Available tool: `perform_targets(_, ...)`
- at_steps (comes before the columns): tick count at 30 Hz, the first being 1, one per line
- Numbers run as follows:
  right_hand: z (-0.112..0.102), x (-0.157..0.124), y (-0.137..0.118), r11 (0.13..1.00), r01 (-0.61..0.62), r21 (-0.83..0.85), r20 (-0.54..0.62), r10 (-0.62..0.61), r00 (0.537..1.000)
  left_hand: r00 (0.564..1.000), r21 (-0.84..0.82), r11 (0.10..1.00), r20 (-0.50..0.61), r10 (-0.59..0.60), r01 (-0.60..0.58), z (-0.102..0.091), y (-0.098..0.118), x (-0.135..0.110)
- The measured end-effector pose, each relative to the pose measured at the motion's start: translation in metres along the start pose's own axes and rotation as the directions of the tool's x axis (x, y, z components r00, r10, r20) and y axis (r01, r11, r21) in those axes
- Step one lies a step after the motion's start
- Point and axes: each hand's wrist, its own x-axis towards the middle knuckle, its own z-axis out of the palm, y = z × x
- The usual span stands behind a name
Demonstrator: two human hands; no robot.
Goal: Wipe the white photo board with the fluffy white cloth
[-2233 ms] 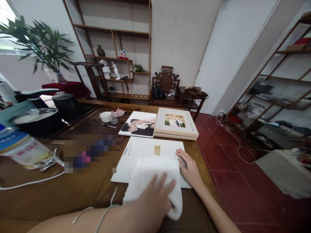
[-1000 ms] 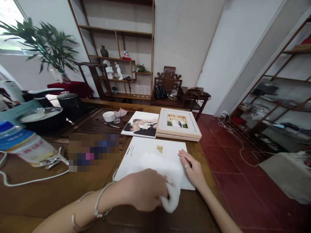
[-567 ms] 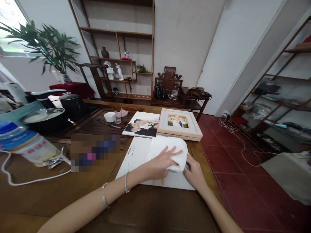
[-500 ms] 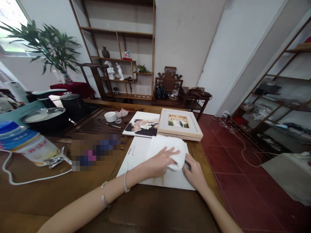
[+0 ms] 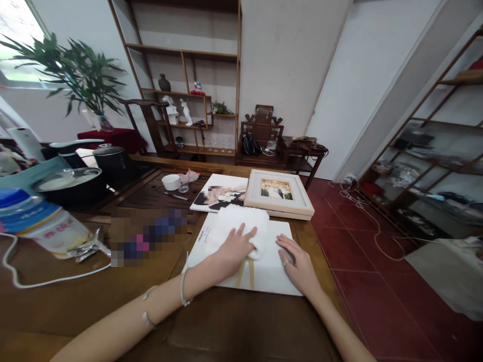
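A white board (image 5: 271, 274) with gold marks lies flat on the wooden table (image 5: 94, 301) before me. My left hand (image 5: 234, 249) presses flat on a folded white cloth (image 5: 241, 221) at the board's far left part, fingers spread. My right hand (image 5: 296, 264) rests flat on the board's right side, fingers stretched, a ring on one finger. Just beyond the board lie a framed photo (image 5: 278, 197) and an unframed photo print (image 5: 221, 196).
Black pots (image 5: 71, 183) and a printed bag (image 5: 41, 223) crowd the table's left, with a white cable (image 5: 22, 281). A small white bowl (image 5: 171, 181) sits further back. Shelves (image 5: 188, 100) and a carved chair (image 5: 260, 133) stand by the wall. Red tile floor (image 5: 358, 261) lies to the right.
My left hand has slid the cloth from the board's near edge up to its far end and then leftward. My right hand stays on the board's right side.
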Motion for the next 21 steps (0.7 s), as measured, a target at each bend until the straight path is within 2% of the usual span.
perform_targets(5,0.000,-0.001,0.000,1.000,-0.009,0.001,0.002,0.009,1.000,0.991,0.040,0.995,0.106,0.084,-0.089,0.015,0.053,-0.044)
perform_targets(8,-0.001,-0.001,0.001,1.000,-0.005,0.010,0.004,0.005,1.000,0.978,-0.026,0.987,0.138,0.158,-0.156,0.022,0.069,-0.064)
perform_targets(11,-0.001,-0.002,0.002,1.000,0.002,0.005,0.007,-0.002,1.000,0.987,-0.052,0.991,0.093,0.128,-0.124,0.018,0.059,-0.055)
perform_targets(14,-0.001,-0.002,0.002,1.000,0.002,-0.003,0.008,-0.002,1.000,0.999,-0.009,0.999,0.028,-0.047,0.047,0.008,0.033,-0.025)
perform_targets(17,-0.001,-0.001,0.000,1.000,-0.007,-0.006,0.008,0.007,1.000,0.974,0.051,0.973,-0.003,-0.227,0.227,0.002,0.009,0.001)
perform_targets(19,0.000,-0.001,-0.001,1.000,-0.014,-0.007,0.005,0.014,1.000,0.968,0.066,0.966,0.000,-0.251,0.250,0.002,0.005,0.006)
perform_targets(21,0.000,-0.001,-0.002,1.000,-0.018,-0.004,0.002,0.018,1.000,0.977,0.074,0.975,0.027,-0.210,0.208,0.005,0.010,0.000)
